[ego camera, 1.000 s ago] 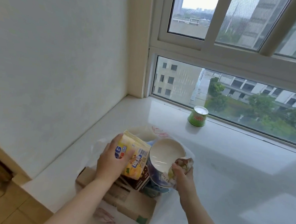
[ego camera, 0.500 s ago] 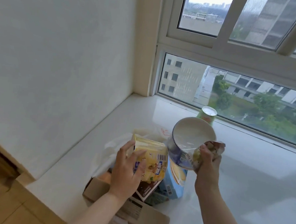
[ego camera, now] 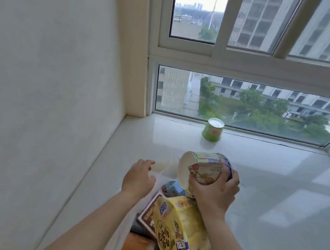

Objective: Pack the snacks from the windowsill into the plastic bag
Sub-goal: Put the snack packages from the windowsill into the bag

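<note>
We see the right hand (ego camera: pixel 213 186) wrapped round a purple-and-green snack cup (ego camera: pixel 206 168), held tipped on its side above the bag, white bottom facing left. Fingers clamped on the cup wall, thumb on the near side, the other fingers curled over the far side; a crumpled wrapper looks pressed under the palm against the cup.

Left hand (ego camera: pixel 137 178) sits just left of the cup, not touching it, fingers loosely curled at the rim of the translucent plastic bag (ego camera: pixel 158 167). We cannot tell if it is actually pinching the plastic or only resting on it.

Inside the bag below the hands: a yellow snack packet (ego camera: pixel 176 228) nearest us, a brown box (ego camera: pixel 149 214) under it, and a blue carton (ego camera: pixel 173 189) directly beneath the tilted cup. An orange-brown box edge (ego camera: pixel 135 246) shows at the bottom.

A small green cup (ego camera: pixel 213 129) stands upside down on the white windowsill (ego camera: pixel 262 177) by the window glass, well apart from both hands.
</note>
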A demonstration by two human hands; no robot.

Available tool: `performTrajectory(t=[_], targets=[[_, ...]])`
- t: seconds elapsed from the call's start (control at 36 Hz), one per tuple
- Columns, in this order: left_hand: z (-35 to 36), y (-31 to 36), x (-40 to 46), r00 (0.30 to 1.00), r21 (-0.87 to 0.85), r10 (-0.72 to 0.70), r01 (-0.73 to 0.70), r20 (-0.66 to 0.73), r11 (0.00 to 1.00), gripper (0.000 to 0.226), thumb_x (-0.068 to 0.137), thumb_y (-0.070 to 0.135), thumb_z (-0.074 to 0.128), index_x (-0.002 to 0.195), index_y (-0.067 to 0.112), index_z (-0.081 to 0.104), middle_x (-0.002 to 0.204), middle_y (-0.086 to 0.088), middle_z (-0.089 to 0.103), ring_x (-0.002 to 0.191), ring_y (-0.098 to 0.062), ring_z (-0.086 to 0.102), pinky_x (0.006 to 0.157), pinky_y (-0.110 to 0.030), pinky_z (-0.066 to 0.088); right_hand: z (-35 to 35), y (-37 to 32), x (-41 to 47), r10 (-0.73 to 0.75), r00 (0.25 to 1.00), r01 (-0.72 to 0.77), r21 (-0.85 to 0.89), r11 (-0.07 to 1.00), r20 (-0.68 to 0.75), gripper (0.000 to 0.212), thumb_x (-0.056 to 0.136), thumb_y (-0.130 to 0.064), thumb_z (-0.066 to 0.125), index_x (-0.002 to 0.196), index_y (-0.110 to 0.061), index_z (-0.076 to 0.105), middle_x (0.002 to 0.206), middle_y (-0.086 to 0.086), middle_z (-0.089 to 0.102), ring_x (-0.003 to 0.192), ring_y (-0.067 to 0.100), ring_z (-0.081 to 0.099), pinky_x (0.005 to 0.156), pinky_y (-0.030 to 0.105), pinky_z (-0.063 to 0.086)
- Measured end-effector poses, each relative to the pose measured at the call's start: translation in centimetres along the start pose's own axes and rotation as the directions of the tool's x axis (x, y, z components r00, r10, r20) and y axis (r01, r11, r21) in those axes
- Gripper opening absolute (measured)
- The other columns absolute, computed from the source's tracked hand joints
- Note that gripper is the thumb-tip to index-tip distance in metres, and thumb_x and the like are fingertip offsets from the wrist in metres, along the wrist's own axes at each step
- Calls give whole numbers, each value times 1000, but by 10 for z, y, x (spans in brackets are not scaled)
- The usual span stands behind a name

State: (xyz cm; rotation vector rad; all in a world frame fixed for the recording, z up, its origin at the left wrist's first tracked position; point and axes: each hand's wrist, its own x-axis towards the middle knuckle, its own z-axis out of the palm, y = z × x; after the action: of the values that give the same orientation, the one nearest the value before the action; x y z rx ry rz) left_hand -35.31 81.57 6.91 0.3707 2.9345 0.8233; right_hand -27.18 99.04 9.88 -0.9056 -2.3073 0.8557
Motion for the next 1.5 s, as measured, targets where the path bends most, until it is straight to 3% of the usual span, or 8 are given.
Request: performTrajectory(t=[0.19, 0.47, 0.78, 0.92, 1.08, 1.28, 1.36, 1.5], targets=[[27, -13, 33, 945, 439, -140, -4, 295, 898, 48, 86, 51, 55, 125, 23, 56, 135, -1, 46, 124, -23, 43, 97, -40, 37, 4, 6, 0, 1, 999, -2, -29, 1000, -36, 92, 57, -43, 84, 135, -17, 43, 140, 13, 30, 121, 36, 34, 100, 50, 34], [-23, -45, 56, 992, 175, -126, 125, -5, 977, 19, 101, 29, 31, 95, 16, 44, 97, -15, 62, 77, -29, 53, 62, -31, 37, 14, -7, -3, -284, 922, 278, 64, 959, 262, 96, 51, -71, 52, 134, -23, 38, 141, 0, 26, 124, 20, 28, 103, 38, 37], [-106, -13, 67, 990, -96, -68, 56, -126, 994, 19, 94, 29, 53, 86, 14, 61, 80, -6, 59, 83, -27, 54, 67, -30, 38, 78, -57, -24, -464, 440, 674, 59, 736, 769, 100, 61, -65, 68, 143, -35, 21, 147, 0, 14, 136, 24, 17, 112, 37, 28], [-102, -27, 64, 982, -128, -138, 121, -130, 984, 21, 93, 32, 53, 88, 15, 63, 82, 0, 57, 80, -20, 52, 66, -27, 36, 109, -81, -10, -334, 439, 729, -113, 675, 834, 105, 75, -49, 71, 151, -18, 5, 156, 9, 8, 143, 28, 14, 115, 38, 22], [-92, -33, 55, 971, -216, -188, 154, -147, 964, 25, 93, 34, 53, 84, 12, 61, 77, 1, 58, 79, -21, 55, 64, -27, 37, 56, -72, -24, -331, 564, 710, -239, 662, 756, 68, 82, -67, 48, 132, -20, 44, 128, 0, 50, 121, 22, 44, 103, 34, 34], [-78, -37, 20, 953, -531, -303, 243, -26, 812, 36, 80, 36, 71, 111, 24, 56, 105, 1, 61, 94, -18, 59, 80, -31, 48, -35, -19, -74, -179, 653, 580, -334, 743, 736, 111, 35, -89, 34, 138, -49, 21, 151, 2, 23, 136, 28, 33, 104, 48, 39], [-67, -43, -6, 942, -484, -312, 331, 122, 810, 59, 74, 41, 76, 123, 21, 50, 116, 1, 58, 102, -19, 57, 85, -33, 49, -39, 11, -89, -307, 686, 640, -346, 686, 660, 95, 44, -63, 62, 132, -40, 32, 129, 6, 45, 99, 33, 63, 65, 44, 57], [-43, -66, -45, 915, -85, -255, 294, 312, 952, 53, 73, 48, 70, 114, 16, 56, 118, -3, 54, 99, -20, 57, 76, -28, 46, -24, 28, -103, -341, 671, 659, -318, 682, 658, 129, 17, -64, 64, 139, -42, 30, 120, 6, 48, 106, 29, 44, 73, 45, 57]])
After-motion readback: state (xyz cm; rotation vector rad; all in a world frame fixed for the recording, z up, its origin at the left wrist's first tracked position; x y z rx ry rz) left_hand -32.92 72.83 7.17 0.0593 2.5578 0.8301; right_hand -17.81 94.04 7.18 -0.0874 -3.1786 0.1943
